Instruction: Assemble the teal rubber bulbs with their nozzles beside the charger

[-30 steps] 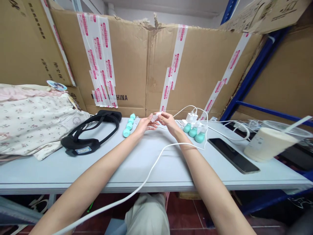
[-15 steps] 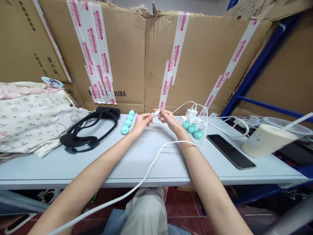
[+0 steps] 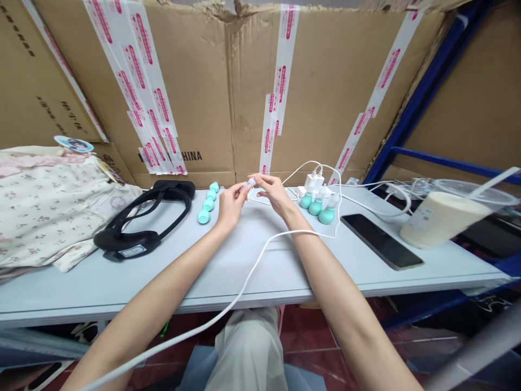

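Near the back of the table, my left hand (image 3: 233,205) pinches one end of a small whitish translucent piece (image 3: 249,183). The fingertips of my right hand (image 3: 272,191) close on its other end, so both hands hold it between them. Left of my left hand stands a row of several mint-green rounded pieces (image 3: 208,204). To the right of my right hand are three mint-green bulbs (image 3: 316,207) with clear tops, beside a white charger block (image 3: 313,181). Fingers partly hide the small piece, and its exact shape is unclear.
A black headset (image 3: 134,239) and floral cloth (image 3: 49,206) lie at left. A phone (image 3: 381,241) and a tilted cup (image 3: 443,220) are at right. A white cable (image 3: 260,267) crosses over my right forearm. Taped cardboard (image 3: 195,98) stands behind the table (image 3: 252,282).
The view has shifted slightly. Both hands still hold the small piece, and my right hand's fingers have moved over its top end, with the other fingers more spread.
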`<state>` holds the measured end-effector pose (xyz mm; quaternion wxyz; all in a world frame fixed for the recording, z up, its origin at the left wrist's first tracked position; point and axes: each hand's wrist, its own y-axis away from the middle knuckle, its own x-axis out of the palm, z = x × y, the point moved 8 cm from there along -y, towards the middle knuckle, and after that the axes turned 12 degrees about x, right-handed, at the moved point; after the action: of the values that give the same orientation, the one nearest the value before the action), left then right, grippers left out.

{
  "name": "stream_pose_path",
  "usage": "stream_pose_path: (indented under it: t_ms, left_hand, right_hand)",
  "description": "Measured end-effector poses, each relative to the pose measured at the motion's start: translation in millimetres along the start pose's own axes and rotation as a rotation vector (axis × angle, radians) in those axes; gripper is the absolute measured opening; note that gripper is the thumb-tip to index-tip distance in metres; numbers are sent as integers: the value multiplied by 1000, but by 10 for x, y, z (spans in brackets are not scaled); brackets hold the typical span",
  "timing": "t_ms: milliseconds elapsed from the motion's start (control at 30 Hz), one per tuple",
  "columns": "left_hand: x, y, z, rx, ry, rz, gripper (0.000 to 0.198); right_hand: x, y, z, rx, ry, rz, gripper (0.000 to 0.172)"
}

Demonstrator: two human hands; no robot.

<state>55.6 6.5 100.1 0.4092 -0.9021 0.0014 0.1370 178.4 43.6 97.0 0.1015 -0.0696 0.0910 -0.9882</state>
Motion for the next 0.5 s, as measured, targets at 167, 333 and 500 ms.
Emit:
stream_pose_path:
  t_ms: [167, 333, 500]
  left_hand:
    - [1, -36, 76, -34, -67, 58, 39]
    - [22, -83, 154, 0, -105, 132, 41]
    - [46, -68, 268, -3, -96, 194, 44]
  right_hand:
    - [-31, -29, -96, 7, 89, -5, 39]
    - [-52, -63, -227, 58, 135, 36, 42]
    - [-25, -83, -300, 79, 142, 50, 44]
